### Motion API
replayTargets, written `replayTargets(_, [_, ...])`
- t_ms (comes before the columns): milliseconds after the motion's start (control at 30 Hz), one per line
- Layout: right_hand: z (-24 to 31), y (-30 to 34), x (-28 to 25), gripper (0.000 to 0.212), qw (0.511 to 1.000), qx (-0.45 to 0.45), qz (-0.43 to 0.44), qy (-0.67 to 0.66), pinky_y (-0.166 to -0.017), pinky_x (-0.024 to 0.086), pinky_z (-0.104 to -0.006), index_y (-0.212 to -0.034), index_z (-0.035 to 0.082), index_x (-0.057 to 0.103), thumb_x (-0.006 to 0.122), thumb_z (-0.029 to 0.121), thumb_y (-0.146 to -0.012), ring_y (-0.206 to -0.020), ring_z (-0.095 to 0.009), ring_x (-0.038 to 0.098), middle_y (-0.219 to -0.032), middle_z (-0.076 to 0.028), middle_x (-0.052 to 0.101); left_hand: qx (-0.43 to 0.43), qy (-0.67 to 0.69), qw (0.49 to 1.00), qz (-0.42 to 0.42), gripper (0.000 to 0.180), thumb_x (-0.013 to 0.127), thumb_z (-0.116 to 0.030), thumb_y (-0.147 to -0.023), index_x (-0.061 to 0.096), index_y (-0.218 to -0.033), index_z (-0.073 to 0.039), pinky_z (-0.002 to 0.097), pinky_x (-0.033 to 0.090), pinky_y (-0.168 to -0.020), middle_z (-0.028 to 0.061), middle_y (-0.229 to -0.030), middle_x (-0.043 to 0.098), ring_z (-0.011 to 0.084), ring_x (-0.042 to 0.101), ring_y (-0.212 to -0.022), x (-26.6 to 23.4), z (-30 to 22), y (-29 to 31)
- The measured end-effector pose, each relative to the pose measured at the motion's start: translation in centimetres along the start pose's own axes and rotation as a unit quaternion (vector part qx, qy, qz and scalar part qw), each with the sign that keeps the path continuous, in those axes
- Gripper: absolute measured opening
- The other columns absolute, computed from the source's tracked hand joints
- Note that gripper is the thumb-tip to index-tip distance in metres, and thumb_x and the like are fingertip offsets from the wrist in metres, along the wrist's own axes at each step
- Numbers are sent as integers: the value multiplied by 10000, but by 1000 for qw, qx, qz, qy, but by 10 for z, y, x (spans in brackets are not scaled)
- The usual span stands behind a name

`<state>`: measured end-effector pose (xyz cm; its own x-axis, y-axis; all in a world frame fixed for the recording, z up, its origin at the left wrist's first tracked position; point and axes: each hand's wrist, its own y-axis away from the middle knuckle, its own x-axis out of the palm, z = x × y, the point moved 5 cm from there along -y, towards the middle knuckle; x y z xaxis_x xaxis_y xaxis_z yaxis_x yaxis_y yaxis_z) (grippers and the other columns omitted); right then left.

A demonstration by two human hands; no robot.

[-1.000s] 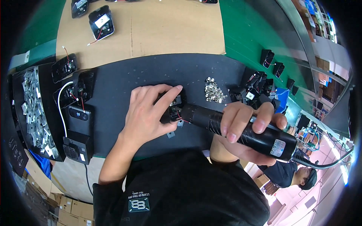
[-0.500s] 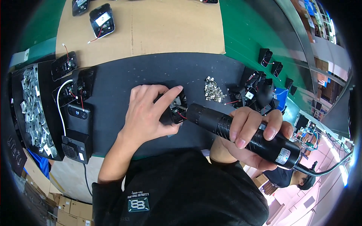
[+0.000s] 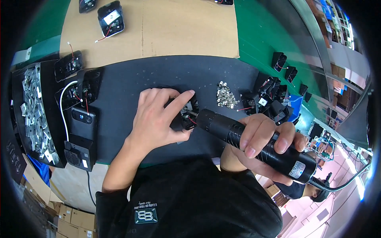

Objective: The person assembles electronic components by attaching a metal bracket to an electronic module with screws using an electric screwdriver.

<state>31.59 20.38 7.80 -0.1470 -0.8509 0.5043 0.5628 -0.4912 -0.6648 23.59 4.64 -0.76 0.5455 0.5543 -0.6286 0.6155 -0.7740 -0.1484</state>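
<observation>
The power screwdriver [image 3: 224,131] is black with a white label [image 3: 297,169], the near housing [image 3: 187,125] black with a red wire [image 3: 193,120], far cardboard [image 3: 170,29] tan, left cable [image 3: 61,107] white.

Bench [image 3: 256,37]: green top. A black mat [image 3: 131,79] covers the near middle; tan cardboard sheet [image 3: 178,29] meets its far edge. On the mat, centre: open black housing [image 3: 195,105] with red wire, partly hidden. Right of it, well apart: loose pile of small silver metal parts [image 3: 226,96]; farther right, jumbled heap of black casings [image 3: 274,95], a blue bin [image 3: 295,104] just beside. Mat, left side: black device with lit display [image 3: 83,116], speaker-like black box [image 3: 78,154] nearer the edge. Left end: black tray [image 3: 59,135] of silver metal plates [image 3: 35,109]. On cardboard, upper left: black housing with white label [image 3: 111,19], red wire trailing.
</observation>
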Motion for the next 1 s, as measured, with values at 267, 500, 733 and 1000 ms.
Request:
replayTargets(267, [-7,-4,6,703,996,38,75,28,-458,471,-223,-1253,91,477,737,543,-782,-561,-148,615,-1101,-83,555,-4,-5,1000,-3,739,807,-349,-513,641,-1193,-112,407,379,-880,73,-992,579,260,543,-943,1,1,1])
replayTargets(500, [0,-6,5,761,996,30,72,33,-482,441,-238,-1288,70,458,776,519,-762,-579,-152,611,-1141,-93,542,-6,7,1000,13,744,793,-266,-543,599,-1247,-121,405,378,-903,65,-1024,564,246,539,-970,1,2,2])
replayTargets(733, [3,-8,-7,772,997,-7,66,43,-479,512,-280,-1332,58,358,773,435,-802,-606,-193,641,-1117,-140,523,14,1,1000,17,734,754,-194,-574,576,-1283,-126,404,373,-919,48,-1177,588,237,541,-1028,1,-1,0])
replayTargets(1000, [-18,7,-10,749,994,-51,94,13,-619,557,-336,-1264,10,341,797,373,-795,-689,-262,651,-1135,-241,505,20,0,1000,11,754,744,-113,-564,562,-1295,-95,385,380,-922,37,-1231,600,238,550,-1028,1,-3,-2])
